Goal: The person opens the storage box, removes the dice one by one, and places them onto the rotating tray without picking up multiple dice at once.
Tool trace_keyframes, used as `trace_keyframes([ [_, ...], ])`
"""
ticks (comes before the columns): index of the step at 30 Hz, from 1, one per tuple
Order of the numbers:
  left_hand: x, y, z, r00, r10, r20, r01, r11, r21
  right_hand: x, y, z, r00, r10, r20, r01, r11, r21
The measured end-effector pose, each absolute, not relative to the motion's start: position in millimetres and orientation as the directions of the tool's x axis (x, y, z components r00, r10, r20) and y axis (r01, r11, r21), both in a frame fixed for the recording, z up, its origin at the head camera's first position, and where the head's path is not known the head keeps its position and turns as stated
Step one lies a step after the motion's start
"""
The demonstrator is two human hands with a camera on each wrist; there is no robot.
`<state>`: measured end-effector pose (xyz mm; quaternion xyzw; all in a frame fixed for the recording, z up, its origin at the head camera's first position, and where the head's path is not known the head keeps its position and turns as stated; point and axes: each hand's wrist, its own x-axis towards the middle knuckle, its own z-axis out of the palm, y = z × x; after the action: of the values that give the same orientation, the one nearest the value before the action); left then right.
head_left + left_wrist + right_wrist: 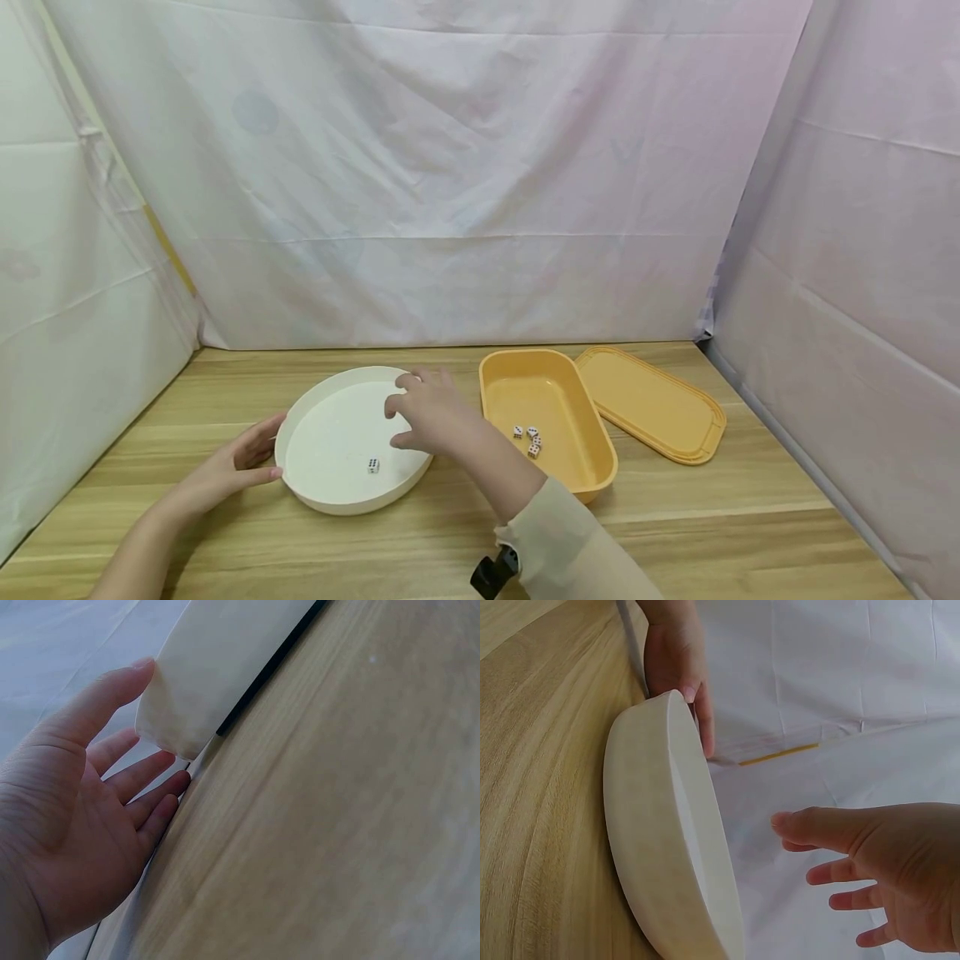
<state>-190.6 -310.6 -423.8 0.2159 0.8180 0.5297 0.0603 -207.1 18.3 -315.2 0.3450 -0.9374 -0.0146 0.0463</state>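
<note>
White tray (337,417): on the wooden table (247,558) | left hand (234,465): at the tray's left edge, fingers loose, thumb touching | right hand (435,415): above the tray's right part, fingers spread, holding nothing | one die (373,466): in the tray, near side | yellow box (525,396), four dice (533,451) inside: right of the tray | yellow lid (652,404): farther right

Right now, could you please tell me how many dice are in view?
5: one die lies in the round white tray, and four dice are grouped in the yellow-orange container. The right hand and forearm may hide others.
</note>
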Motion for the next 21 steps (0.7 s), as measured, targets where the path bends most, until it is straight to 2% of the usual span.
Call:
trace_keyframes([
  [11,-190.4,-309.4,-423.8,-0.892,0.424,0.159,0.314,0.326,0.892,-199.1,35.9,-309.1,-0.753,-0.648,0.112,-0.647,0.761,0.045],
  [21,-190.3,-308.7,-423.1,-0.897,0.420,0.137,0.291,0.328,0.899,-193.8,56.5,-306.1,-0.746,-0.643,0.174,-0.650,0.759,0.021],
])
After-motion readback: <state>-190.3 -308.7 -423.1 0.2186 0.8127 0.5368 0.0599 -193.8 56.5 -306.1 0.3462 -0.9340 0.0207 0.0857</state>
